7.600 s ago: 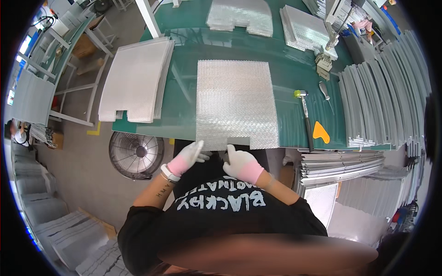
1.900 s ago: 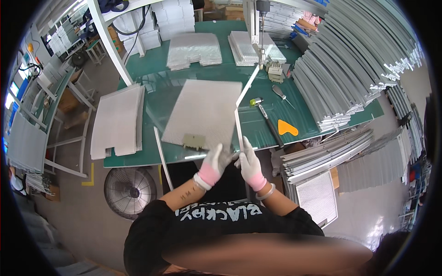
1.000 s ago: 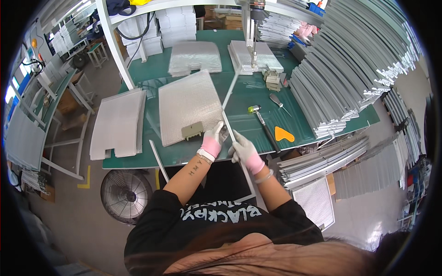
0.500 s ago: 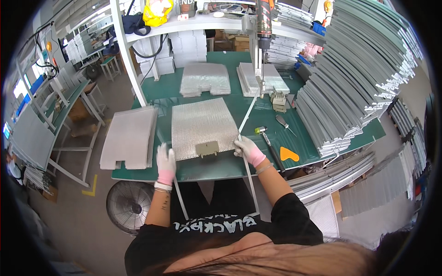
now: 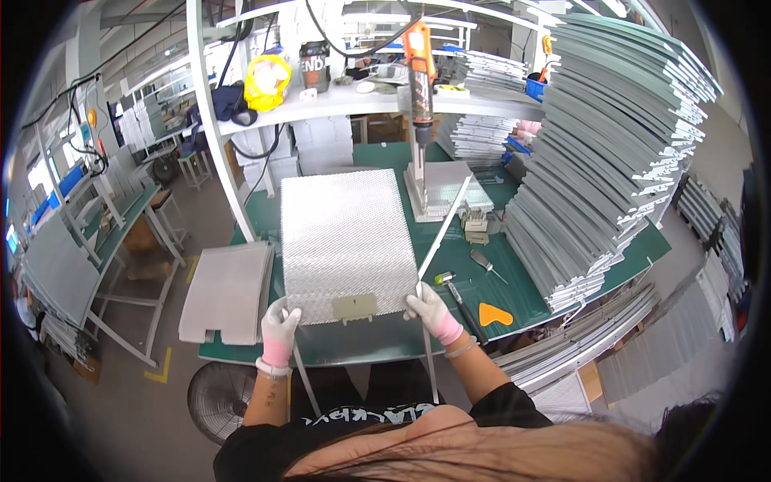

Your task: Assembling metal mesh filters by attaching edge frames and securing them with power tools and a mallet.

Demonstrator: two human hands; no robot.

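A silver embossed mesh panel (image 5: pixel 341 241) stands tilted up off the green table (image 5: pixel 514 265), with a small olive latch tab (image 5: pixel 354 306) at its near edge. My left hand (image 5: pixel 279 325), in a white glove with a pink cuff, grips the panel's near left corner. My right hand (image 5: pixel 428 307), gloved the same way, holds the near right corner together with a thin metal strip (image 5: pixel 443 221) along the right edge. A second thin strip (image 5: pixel 303 384) hangs down below my left hand.
A tall fanned stack of grey panels (image 5: pixel 610 161) fills the right side. A pile of mesh sheets (image 5: pixel 229 289) lies at the left. An orange hanging screwdriver (image 5: pixel 419 76), hand tools (image 5: pixel 486 261), an orange scraper (image 5: pixel 494 314) and a floor fan (image 5: pixel 217 402) are nearby.
My hands have spread from the middle of the near edge to the panel's two near corners. The panel has been raised and squared in front of me; the view has tilted upward.
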